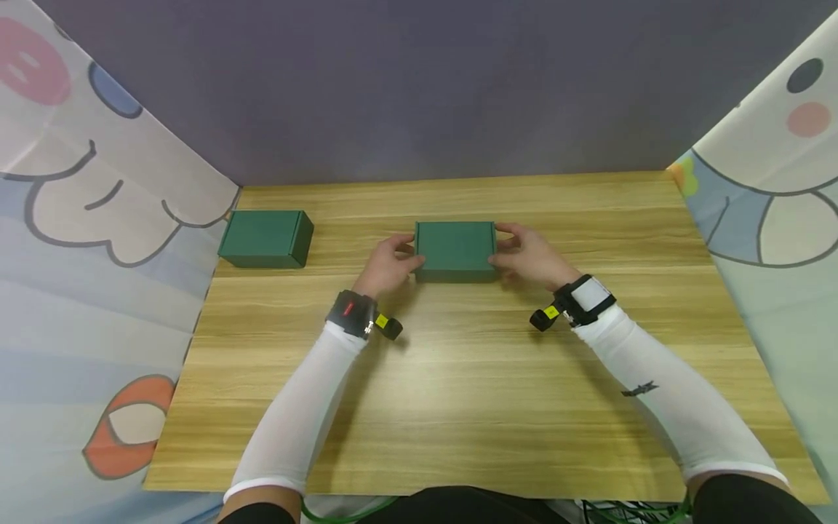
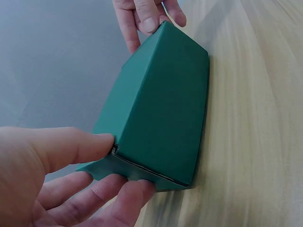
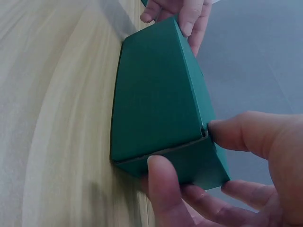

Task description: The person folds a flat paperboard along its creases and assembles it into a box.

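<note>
A green cardboard box with its lid closed sits at the far middle of the wooden table. My left hand grips its left end, thumb at the upper front corner and the other fingers against the end panel. At the opposite end my right hand holds it the same way, its thumb on the top corner and fingertips along the side panel. Both wrist views show the long front face of the box between the two hands.
A second green box, also closed, stands near the table's far left corner. Behind the table rises a dark grey panel. Cartoon-printed cloths hang along both sides. Green and black cables show below the front edge.
</note>
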Action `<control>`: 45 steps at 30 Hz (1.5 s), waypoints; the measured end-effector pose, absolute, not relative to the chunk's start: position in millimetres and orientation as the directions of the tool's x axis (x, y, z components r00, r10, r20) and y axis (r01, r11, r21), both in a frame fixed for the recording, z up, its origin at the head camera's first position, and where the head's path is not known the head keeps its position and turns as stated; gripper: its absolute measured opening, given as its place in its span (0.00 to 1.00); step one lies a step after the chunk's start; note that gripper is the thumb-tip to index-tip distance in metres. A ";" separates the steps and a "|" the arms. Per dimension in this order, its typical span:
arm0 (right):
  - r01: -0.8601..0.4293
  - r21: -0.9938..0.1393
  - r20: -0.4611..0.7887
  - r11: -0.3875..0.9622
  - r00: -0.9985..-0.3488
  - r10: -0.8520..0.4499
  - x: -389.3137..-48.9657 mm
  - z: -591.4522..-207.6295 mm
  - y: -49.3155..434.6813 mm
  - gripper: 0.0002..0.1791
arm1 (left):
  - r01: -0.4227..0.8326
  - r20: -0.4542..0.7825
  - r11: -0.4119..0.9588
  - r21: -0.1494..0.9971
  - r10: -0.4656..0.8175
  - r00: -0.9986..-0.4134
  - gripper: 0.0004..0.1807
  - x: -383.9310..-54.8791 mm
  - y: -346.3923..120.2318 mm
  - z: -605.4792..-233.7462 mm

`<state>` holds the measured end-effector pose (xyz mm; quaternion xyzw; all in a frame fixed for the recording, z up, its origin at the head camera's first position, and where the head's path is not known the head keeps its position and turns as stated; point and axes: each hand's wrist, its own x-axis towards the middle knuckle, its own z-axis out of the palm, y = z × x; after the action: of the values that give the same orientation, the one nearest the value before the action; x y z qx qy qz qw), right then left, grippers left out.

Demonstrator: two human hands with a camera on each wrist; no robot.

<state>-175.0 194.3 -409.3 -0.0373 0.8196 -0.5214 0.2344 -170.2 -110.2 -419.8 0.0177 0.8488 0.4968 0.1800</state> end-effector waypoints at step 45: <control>0.110 -0.870 -0.331 0.481 -0.853 -0.404 -209.4 -414.0 60.7 0.50 | -0.285 -0.256 0.619 0.732 -0.138 -0.957 0.35 -181.1 -199.9 -410.2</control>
<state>-209.4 60.7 -414.0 -0.0895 0.8215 -0.5016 0.2561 -181.1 -199.9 -410.2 -0.1180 0.8953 0.4205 0.0875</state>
